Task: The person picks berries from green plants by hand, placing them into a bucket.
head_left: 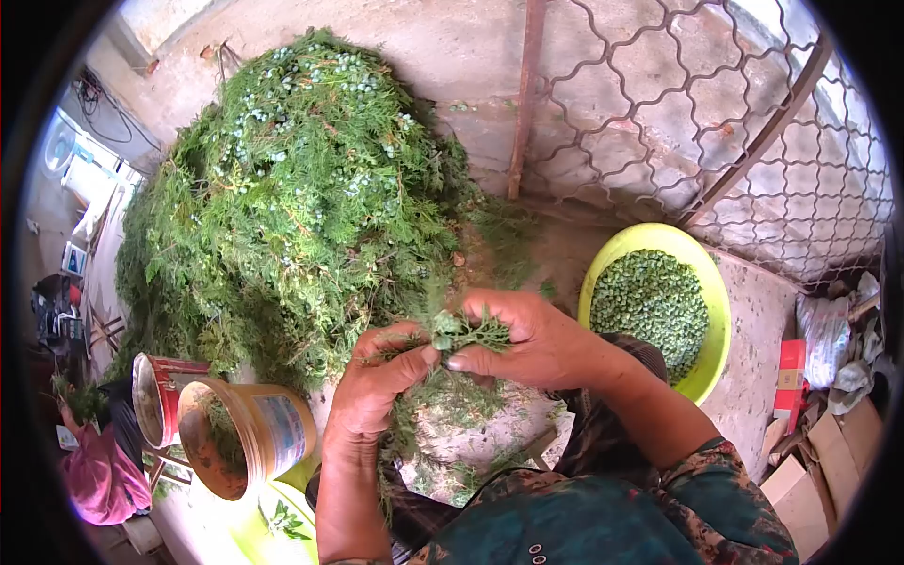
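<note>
Close together in the middle of the view, both my hands grip an evergreen sprig (446, 330) with pale green seed cones on it. My left hand (377, 377) pinches it from the left, thumb and fingers pressed together. From the other side my right hand (527, 339) closes thumb and fingers on the same sprig. Beyond my hands rises a large heap of cut evergreen branches (320, 207), dotted with bluish-green cones. A yellow-green basin (719, 320) to my right holds many loose green cones (650, 306).
At left, an orange-tan bucket (287, 433) and a red bucket (141, 400) lean toward me, above another yellow-green basin (292, 532). A person in a pink top (104, 476) sits far left. Metal lattice (659, 104) lines the wall; cardboard (800, 490) lies at right.
</note>
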Demonstrator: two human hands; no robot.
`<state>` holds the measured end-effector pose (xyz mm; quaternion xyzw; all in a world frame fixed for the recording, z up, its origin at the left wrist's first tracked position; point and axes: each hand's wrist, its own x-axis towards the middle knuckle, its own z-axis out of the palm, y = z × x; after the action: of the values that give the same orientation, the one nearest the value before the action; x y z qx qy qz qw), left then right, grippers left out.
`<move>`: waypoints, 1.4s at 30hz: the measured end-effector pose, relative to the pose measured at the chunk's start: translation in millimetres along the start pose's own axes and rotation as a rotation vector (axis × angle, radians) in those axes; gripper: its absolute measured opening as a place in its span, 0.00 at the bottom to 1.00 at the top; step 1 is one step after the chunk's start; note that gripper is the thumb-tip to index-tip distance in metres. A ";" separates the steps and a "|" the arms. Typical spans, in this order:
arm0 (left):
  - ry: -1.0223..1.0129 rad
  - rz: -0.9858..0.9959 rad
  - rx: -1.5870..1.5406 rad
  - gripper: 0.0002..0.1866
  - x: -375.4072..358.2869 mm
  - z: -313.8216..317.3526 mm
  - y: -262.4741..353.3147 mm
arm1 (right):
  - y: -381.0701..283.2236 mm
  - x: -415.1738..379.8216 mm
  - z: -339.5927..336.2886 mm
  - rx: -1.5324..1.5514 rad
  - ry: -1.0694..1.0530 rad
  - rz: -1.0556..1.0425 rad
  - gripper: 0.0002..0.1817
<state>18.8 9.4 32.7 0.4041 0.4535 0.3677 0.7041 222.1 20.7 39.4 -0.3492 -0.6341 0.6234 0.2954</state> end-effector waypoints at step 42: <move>0.189 -0.221 -0.083 0.19 -12.6 -31.4 -1.0 | 11.9 7.9 -27.2 0.666 -0.054 0.259 0.13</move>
<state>-14.5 5.3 27.8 0.2857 0.5440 0.3428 0.7106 240.4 42.7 28.3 -0.2949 -0.3541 0.8371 0.2947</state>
